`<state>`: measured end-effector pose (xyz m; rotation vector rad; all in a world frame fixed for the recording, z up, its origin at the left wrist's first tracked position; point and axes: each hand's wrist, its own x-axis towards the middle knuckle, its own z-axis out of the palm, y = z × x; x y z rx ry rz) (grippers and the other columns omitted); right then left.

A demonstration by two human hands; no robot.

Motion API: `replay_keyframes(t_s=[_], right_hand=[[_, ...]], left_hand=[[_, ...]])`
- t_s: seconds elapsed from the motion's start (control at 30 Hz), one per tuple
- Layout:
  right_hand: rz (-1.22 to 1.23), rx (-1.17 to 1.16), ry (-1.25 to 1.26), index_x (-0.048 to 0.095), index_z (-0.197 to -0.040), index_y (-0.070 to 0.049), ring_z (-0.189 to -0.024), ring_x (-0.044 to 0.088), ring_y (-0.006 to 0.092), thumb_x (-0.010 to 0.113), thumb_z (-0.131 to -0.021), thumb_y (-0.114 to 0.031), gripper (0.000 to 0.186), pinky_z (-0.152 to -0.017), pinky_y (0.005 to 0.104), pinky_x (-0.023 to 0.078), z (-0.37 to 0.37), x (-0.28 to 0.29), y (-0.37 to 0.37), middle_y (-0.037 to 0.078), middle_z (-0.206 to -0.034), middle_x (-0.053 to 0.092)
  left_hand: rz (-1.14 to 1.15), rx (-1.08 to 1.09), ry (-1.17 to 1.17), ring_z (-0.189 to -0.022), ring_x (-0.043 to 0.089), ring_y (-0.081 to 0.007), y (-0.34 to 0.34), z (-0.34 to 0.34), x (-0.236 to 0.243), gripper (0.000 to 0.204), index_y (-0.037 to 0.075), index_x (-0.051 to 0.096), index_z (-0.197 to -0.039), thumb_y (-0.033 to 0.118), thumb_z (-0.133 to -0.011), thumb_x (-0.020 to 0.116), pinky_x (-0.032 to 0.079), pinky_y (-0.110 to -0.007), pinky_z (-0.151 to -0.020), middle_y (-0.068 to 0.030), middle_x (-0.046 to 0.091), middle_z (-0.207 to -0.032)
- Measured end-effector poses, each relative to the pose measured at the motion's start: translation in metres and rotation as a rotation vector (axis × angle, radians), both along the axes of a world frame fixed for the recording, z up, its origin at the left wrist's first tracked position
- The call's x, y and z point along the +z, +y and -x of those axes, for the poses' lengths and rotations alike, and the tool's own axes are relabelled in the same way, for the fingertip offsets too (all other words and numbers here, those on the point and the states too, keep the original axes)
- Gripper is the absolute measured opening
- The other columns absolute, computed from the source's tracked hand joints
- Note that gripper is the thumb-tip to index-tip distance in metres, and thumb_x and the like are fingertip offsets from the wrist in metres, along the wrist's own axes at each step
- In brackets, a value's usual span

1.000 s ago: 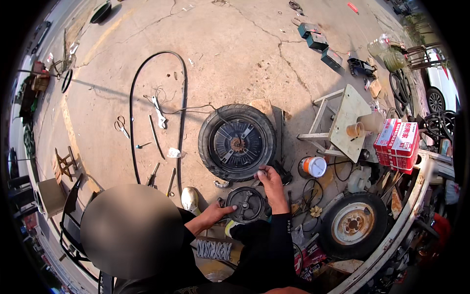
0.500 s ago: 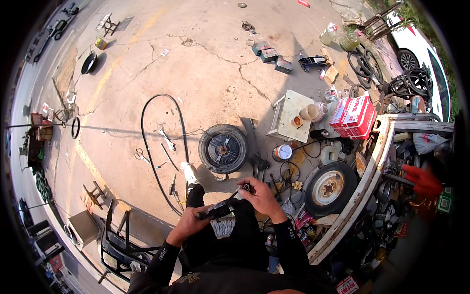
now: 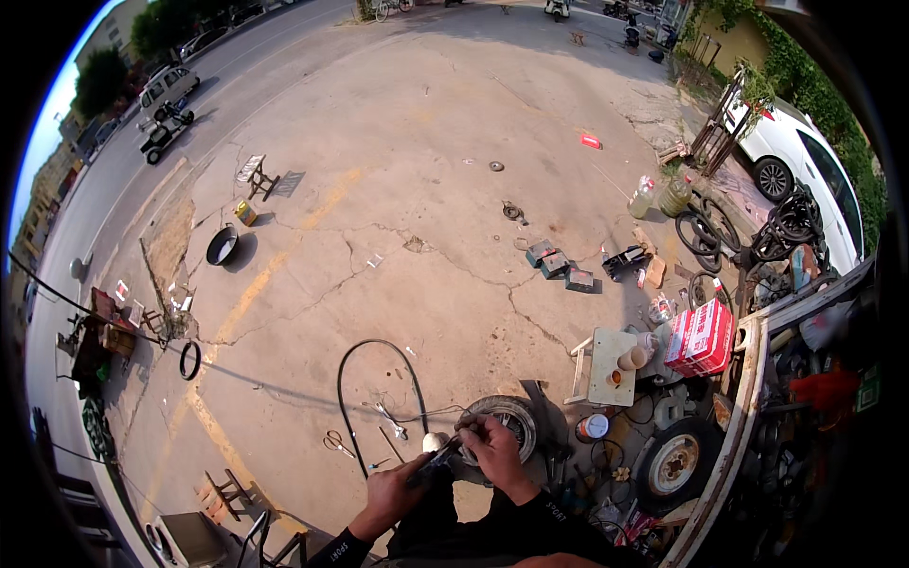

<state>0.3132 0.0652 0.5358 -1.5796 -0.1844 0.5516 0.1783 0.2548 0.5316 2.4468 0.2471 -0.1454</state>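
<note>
Over my lap, my left hand (image 3: 393, 492) is closed around a dark oblong part (image 3: 436, 466) whose kind I cannot make out. My right hand (image 3: 497, 452) meets its far end, fingers pinched on something small and dark that the fingers mostly hide. Just beyond the hands, a small wheel with a black tyre (image 3: 516, 415) lies flat on the ground, partly covered by my right hand. Left of it lie a silver hand tool (image 3: 392, 423), a pair of scissors (image 3: 333, 440) and a black hose or tube loop (image 3: 379, 342).
To the right stand a low white table (image 3: 611, 374) with cups, a tin can (image 3: 593, 428), a red-and-white carton (image 3: 701, 338) and a tyre with a rusty rim (image 3: 677, 461). Dark boxes (image 3: 554, 263) lie farther out. A black basin (image 3: 223, 246) sits at left; a white car (image 3: 795, 151) is parked at far right.
My view has tilted up, showing more of the street, and the hands sit lower in the picture. Both hands stay close together, the left one still round the dark part.
</note>
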Motion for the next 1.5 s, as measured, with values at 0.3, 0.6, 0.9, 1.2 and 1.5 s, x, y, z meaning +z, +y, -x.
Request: replay_keyframes(t_s=[0.3, 0.6, 0.9, 1.2, 1.5], right_hand=[[0.082, 0.143, -0.382, 0.067, -0.116, -0.001, -0.083, 0.068, 0.0223, 0.072, -0.093, -0.016, 0.028, -0.074, 0.0322, 0.054, -0.03, 0.047, 0.09, 0.014, -0.098, 0.071], [0.075, 0.021, -0.673, 0.066, -0.112, -0.002, -0.079, 0.069, 0.0202, 0.075, -0.091, -0.014, 0.026, -0.07, 0.0317, 0.054, -0.095, 0.048, 0.102, 0.012, -0.093, 0.066], [0.087, -0.122, -0.438, 0.068, -0.107, -0.004, -0.091, 0.069, 0.0218, 0.075, -0.089, -0.012, 0.021, -0.078, 0.0326, 0.055, -0.257, 0.02, 0.092, 0.012, -0.103, 0.068], [0.146, -0.266, -0.389, 0.065, -0.112, -0.001, -0.092, 0.067, 0.025, 0.071, -0.092, -0.012, 0.023, -0.078, 0.0359, 0.055, -0.504, 0.01, 0.046, 0.011, -0.103, 0.067], [0.169, -0.502, -0.472, 0.065, -0.11, -0.005, -0.095, 0.068, 0.023, 0.076, -0.089, -0.014, 0.025, -0.081, 0.0348, 0.055, -0.692, 0.053, 0.029, 0.008, -0.099, 0.069]], left_hand=[[0.012, 0.223, -0.13, -0.069, 0.071, -0.0331, 0.049, -0.018, 0.021, 0.045, 0.015, 0.072, -0.123, 0.007, -0.079, 0.071, 0.055, -0.04, -0.059, -0.014, 0.074, -0.087], [0.073, 0.188, -0.123, -0.069, 0.069, -0.0379, 0.069, -0.098, 0.034, 0.035, 0.007, 0.072, -0.119, 0.006, -0.084, 0.07, 0.053, -0.043, -0.061, -0.0212, 0.07, -0.08], [0.021, 0.088, 0.022, -0.069, 0.069, -0.0386, 0.072, -0.292, 0.01, 0.029, 0.006, 0.073, -0.113, 0.006, -0.084, 0.07, 0.052, -0.043, -0.06, -0.0202, 0.068, -0.076], [0.135, -0.1, 0.031, -0.065, 0.068, -0.0386, 0.038, -0.574, -0.005, 0.022, 0.003, 0.073, -0.106, 0.006, -0.085, 0.072, 0.051, -0.04, -0.058, -0.0208, 0.067, -0.073], [0.229, -0.233, 0.078, -0.061, 0.068, -0.0272, 0.033, -0.797, 0.012, 0.025, -0.002, 0.071, -0.111, 0.001, -0.086, 0.071, 0.051, -0.038, -0.058, -0.0177, 0.071, -0.078]])
